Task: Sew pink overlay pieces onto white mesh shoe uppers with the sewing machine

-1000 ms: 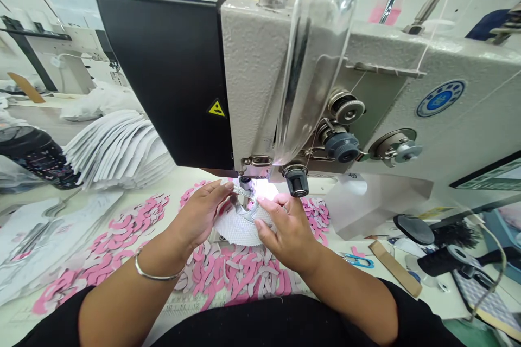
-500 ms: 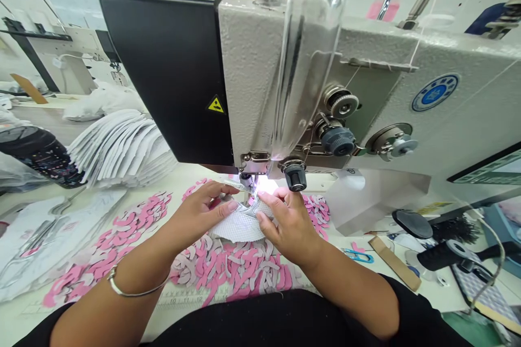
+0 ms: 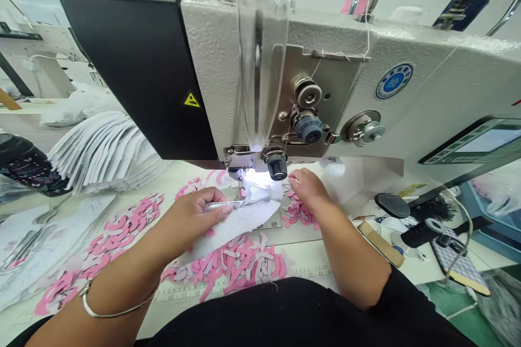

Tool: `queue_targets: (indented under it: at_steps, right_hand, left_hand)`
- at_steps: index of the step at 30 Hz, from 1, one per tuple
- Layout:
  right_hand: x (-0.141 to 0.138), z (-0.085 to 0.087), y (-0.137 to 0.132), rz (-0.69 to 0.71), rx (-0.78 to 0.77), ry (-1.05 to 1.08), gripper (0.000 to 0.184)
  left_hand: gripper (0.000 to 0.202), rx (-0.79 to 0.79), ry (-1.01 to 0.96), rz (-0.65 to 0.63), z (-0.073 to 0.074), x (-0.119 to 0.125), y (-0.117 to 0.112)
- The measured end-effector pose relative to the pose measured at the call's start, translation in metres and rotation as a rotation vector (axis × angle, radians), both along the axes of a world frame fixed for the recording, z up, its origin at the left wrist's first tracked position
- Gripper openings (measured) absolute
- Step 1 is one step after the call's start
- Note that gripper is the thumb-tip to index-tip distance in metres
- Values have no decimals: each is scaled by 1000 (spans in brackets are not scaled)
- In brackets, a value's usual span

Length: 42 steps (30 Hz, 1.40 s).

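Head view: pink pieces [image 3: 130, 222] spread left of my hands.
Left hand [image 3: 189, 218]: pinching white mesh [image 3: 240, 225], its far end under the sewing machine [image 3: 228, 65] foot.
Right hand [image 3: 308, 187]: half curled, holding nothing.
Next call, judged: right hand onto mesh.

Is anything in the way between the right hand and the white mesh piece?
Nothing visible stands in the way. The right hand sits just beside the white mesh piece, with a clear line to it. The pink pieces lie below the hand on the table, not between them.
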State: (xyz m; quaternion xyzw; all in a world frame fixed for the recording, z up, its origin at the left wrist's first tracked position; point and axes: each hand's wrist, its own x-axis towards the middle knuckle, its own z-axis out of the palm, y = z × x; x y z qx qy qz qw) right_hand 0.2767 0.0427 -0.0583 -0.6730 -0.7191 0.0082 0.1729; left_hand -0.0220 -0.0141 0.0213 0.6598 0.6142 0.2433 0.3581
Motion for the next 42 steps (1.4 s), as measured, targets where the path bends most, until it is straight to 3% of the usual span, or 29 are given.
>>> queue_targets:
  at_steps: [2,5,10,16,21,31,42]
  right_hand:
    - [10,-16,16,-13,-91,-53,18]
    - [12,-35,30,-20,-187,-132,25]
    - [4,-45,39,-50,-217,-237,31]
    - [5,-47,42,-46,-220,-302,32]
    - [10,-48,46,-3,-236,-312,33]
    - [15,-42,33,63,-229,-295,31]
    - [-1,-46,40,145,-165,-270,30]
  left_hand:
    - [41,-115,-153,22,-5,4,-1]
    - [38,-200,-421,-33,-14,7,-2]
    - [31,-272,-625,-71,-20,11,-9]
    - [37,-270,-602,-45,-14,20,-16]
    - [33,-273,-554,-108,-20,21,-16]
    - [32,-277,-559,-100,-22,19,-17]
    - [31,-227,-567,-98,-25,19,-13]
